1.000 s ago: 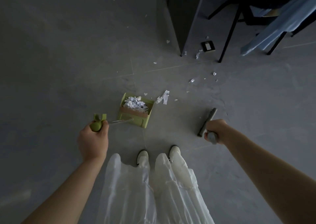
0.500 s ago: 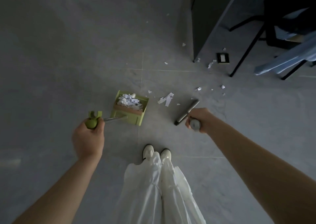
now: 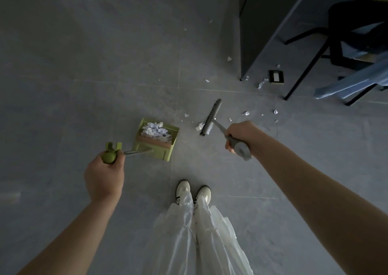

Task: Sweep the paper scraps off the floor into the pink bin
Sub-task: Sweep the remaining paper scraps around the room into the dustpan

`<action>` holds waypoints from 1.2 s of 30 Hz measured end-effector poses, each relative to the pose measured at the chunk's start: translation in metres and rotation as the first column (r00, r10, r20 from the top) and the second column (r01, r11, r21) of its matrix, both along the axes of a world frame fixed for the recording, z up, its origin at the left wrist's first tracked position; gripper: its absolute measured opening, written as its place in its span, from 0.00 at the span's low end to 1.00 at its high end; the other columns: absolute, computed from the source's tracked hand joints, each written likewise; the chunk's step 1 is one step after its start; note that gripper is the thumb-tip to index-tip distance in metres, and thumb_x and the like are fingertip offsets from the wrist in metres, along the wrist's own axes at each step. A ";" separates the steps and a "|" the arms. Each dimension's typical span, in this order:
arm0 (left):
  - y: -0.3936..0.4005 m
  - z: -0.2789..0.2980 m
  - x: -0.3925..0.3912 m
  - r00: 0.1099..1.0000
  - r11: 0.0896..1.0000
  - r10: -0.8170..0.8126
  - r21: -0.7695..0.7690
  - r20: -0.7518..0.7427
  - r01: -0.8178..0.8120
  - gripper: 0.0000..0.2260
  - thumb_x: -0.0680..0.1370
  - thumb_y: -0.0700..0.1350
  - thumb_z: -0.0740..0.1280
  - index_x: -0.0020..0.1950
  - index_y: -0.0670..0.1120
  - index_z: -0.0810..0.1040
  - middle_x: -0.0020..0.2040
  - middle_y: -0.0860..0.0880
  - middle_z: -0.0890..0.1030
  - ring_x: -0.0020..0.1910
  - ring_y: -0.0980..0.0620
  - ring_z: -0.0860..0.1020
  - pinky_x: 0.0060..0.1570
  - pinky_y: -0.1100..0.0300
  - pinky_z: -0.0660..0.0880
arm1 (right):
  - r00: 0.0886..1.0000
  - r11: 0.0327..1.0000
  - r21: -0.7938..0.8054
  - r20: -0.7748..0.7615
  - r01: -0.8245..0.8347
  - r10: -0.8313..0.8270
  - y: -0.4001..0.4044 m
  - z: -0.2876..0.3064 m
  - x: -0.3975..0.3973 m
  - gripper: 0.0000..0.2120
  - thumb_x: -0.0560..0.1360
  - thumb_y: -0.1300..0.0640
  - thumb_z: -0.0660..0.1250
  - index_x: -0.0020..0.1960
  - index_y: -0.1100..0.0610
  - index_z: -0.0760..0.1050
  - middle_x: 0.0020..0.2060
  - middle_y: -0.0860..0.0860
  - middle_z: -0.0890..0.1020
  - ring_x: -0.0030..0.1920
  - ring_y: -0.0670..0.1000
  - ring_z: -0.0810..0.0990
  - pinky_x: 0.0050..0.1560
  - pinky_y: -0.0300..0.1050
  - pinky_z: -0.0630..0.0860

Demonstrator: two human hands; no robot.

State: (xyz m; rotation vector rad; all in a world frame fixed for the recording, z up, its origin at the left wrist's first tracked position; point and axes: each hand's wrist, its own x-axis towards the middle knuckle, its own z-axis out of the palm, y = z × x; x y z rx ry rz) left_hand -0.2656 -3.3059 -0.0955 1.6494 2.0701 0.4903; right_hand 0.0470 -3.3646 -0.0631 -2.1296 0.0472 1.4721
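The right hand (image 3: 241, 136) is gripping the grey handle of the broom (image 3: 212, 117), fingers curled round it, and the broom head is resting on the floor (image 3: 84, 64) against a larger paper scrap (image 3: 200, 126), which is lying just on the dustpan side of the bristles. The left hand (image 3: 105, 176) is holding the green handle of the dustpan (image 3: 156, 140), thumb and fingers wrapped round its knob; the pan is sitting on the floor just left of the broom head, already carrying a heap of white shreds. More paper scraps (image 3: 245, 113) are lying scattered to the right of the broom and further off beside the dark cabinet (image 3: 252, 33) and the chair legs (image 3: 302, 73), well apart from both hands. The scraps are looking thin, light and limp, so they are likely to flutter or slip under the bristles; short, low strokes toward the pan's lip should be suiting them better than picking them up by hand. The pink bin is not showing in this view
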 end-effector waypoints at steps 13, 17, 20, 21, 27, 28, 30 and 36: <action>0.027 0.001 -0.023 0.998 0.998 0.056 0.002 -0.012 -0.056 0.16 0.75 0.48 0.70 0.31 0.43 0.69 0.31 0.35 0.75 0.35 0.34 0.75 0.33 0.52 0.67 | 0.932 0.928 -0.095 -0.059 -0.361 0.357 0.060 -0.036 -0.034 0.06 0.77 0.68 0.60 0.42 0.63 0.65 0.32 0.59 0.72 0.16 0.51 0.72 0.22 0.37 0.71; 0.033 0.000 -0.015 0.998 0.998 0.058 0.000 -0.031 -0.058 0.14 0.75 0.48 0.69 0.34 0.41 0.73 0.34 0.34 0.77 0.37 0.33 0.76 0.36 0.48 0.71 | 0.912 0.907 -0.092 -0.050 -0.410 0.407 0.074 -0.044 -0.023 0.05 0.75 0.68 0.62 0.41 0.64 0.67 0.31 0.59 0.74 0.21 0.53 0.74 0.24 0.39 0.72; 0.033 -0.001 -0.003 0.999 0.999 0.046 0.009 -0.024 -0.046 0.15 0.74 0.48 0.69 0.33 0.41 0.72 0.32 0.35 0.76 0.36 0.33 0.76 0.36 0.47 0.71 | 0.909 0.903 -0.108 -0.027 -0.415 0.415 0.073 -0.048 -0.002 0.02 0.74 0.67 0.61 0.43 0.66 0.69 0.29 0.60 0.75 0.21 0.53 0.74 0.25 0.40 0.71; 0.032 -0.002 0.002 0.999 0.999 0.037 0.012 -0.020 -0.037 0.16 0.74 0.49 0.69 0.32 0.42 0.70 0.32 0.35 0.76 0.35 0.34 0.75 0.35 0.48 0.71 | 0.909 0.902 -0.115 -0.021 -0.416 0.417 0.070 -0.048 0.005 0.02 0.74 0.67 0.60 0.43 0.67 0.69 0.29 0.61 0.75 0.20 0.53 0.74 0.26 0.41 0.71; 0.023 -0.003 0.043 0.997 0.997 0.075 0.007 -0.027 -0.074 0.16 0.75 0.49 0.69 0.33 0.41 0.71 0.32 0.34 0.76 0.36 0.34 0.75 0.35 0.49 0.70 | 0.938 0.926 -0.156 -0.011 -0.344 0.347 0.033 -0.049 0.075 0.04 0.76 0.67 0.59 0.43 0.67 0.66 0.29 0.61 0.74 0.25 0.55 0.73 0.29 0.45 0.70; 0.020 -0.003 0.050 0.996 0.996 0.088 0.004 -0.030 -0.088 0.16 0.75 0.48 0.69 0.33 0.40 0.72 0.32 0.34 0.76 0.36 0.34 0.75 0.36 0.49 0.70 | 0.942 0.930 -0.157 -0.022 -0.333 0.334 0.026 -0.047 0.087 0.03 0.76 0.67 0.59 0.44 0.66 0.67 0.29 0.61 0.74 0.24 0.55 0.73 0.28 0.44 0.70; 0.010 -0.002 0.071 0.993 0.993 0.117 -0.003 -0.021 -0.117 0.16 0.75 0.48 0.69 0.33 0.40 0.71 0.32 0.35 0.75 0.36 0.34 0.75 0.36 0.49 0.70 | 0.951 0.936 -0.171 -0.037 -0.309 0.307 0.010 -0.040 0.118 0.02 0.77 0.67 0.60 0.47 0.65 0.66 0.31 0.61 0.73 0.20 0.53 0.73 0.24 0.41 0.71; -0.019 -0.003 0.133 0.985 0.985 0.170 -0.011 0.000 -0.170 0.15 0.75 0.48 0.68 0.33 0.40 0.72 0.30 0.39 0.73 0.35 0.35 0.75 0.35 0.53 0.67 | 0.934 0.921 -0.163 -0.005 -0.354 0.358 -0.012 -0.026 0.184 0.04 0.76 0.68 0.59 0.43 0.66 0.67 0.29 0.60 0.73 0.17 0.53 0.73 0.24 0.41 0.71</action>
